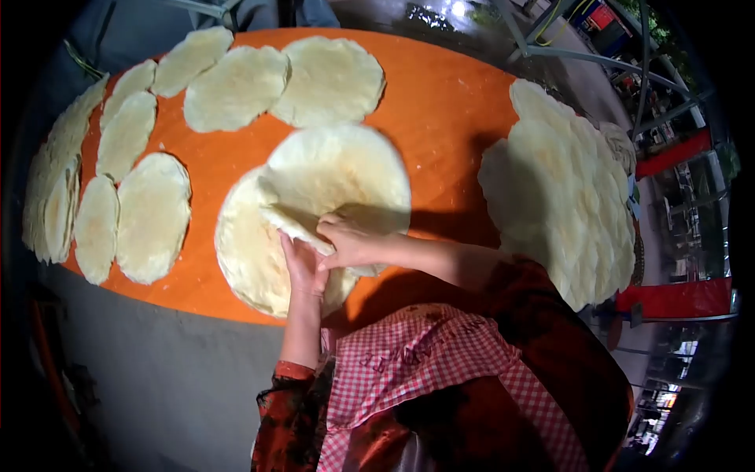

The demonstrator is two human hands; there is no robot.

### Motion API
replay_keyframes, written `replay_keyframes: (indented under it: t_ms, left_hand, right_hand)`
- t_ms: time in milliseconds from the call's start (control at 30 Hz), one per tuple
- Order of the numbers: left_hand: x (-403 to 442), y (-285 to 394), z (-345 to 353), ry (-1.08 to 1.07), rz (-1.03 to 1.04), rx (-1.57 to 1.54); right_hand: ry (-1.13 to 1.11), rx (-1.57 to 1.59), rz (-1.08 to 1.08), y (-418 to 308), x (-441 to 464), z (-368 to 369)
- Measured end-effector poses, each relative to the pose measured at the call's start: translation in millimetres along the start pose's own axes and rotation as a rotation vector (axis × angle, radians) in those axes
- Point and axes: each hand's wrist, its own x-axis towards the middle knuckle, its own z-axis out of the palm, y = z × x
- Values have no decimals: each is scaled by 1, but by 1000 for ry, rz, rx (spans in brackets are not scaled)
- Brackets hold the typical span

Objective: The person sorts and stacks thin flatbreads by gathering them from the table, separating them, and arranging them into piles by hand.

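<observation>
Left hand (303, 266) and right hand (348, 240) meet at raised edge of flatbread (292, 225), around middle of orange surface (440, 102). Right fingers pinch edge; left fingers partly hidden, cannot tell whether pinching. Other flatbreads (153, 216) lie left and far; overlapping pile (566, 197) right.

1. Apron (417, 346) was red-&-wht gingham, w/ dk bib lettering (409, 359) too blurred to read.
2. Shirt (578, 354) was dk red & blk, patterned.
3. L sleeve (287, 409) had red-orange cuff (296, 370), approx. mid-forearm.
4. L hand (305, 267) & R hand (350, 242) were bare.
</observation>
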Motion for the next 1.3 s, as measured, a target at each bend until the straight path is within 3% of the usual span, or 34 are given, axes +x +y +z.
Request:
replay_keyframes:
  t_ms: [67,167,333,533,733,767,867,933,1100,1200,1233,1267,1300]
  left_hand:
    - [3,-12,-21,24,0,-17]
    - [-2,-13,-25,-30,-63,-27]
    - [-5,-18,3,36,16,37]
    - [-9,-19,9,44,-1,68]
    - [-8,-24,10,51,-25,110]
    - [-8,-25,15,60,-18,115]
    - [-15,-29,23,28,-51,183]
    - [-15,-31,25,84,82,409]
    - [-10,-32,11,278,119,647]
    - [-2,-38,-42,336,325,1114]
    - [-9,-32,-35,408,308,1112]
    - [-9,-28,-29,465,319,853]
    - [-13,-20,-20,539,265,818]
  right_hand:
    - [-63,204,98,23,-7,8]
    - [-70,310,60,44,-13,12]
    - [-53,478,22,60,-13,12]
    - [-26,524,-11,68,-14,17]
    - [189,427,174,30,-17,6]
    - [278,284,232,21,-15,6]
    - [259,237,242,17,-12,3]
    - [292,248,174,29,-11,13]
    - [261,268,189,43,-5,16]
    - [364,316,157,67,4,20]
    - [400,392,174,78,8,14]
    - [436,462,189,88,11,-1]
    - [463,475,244,102,9,-21]
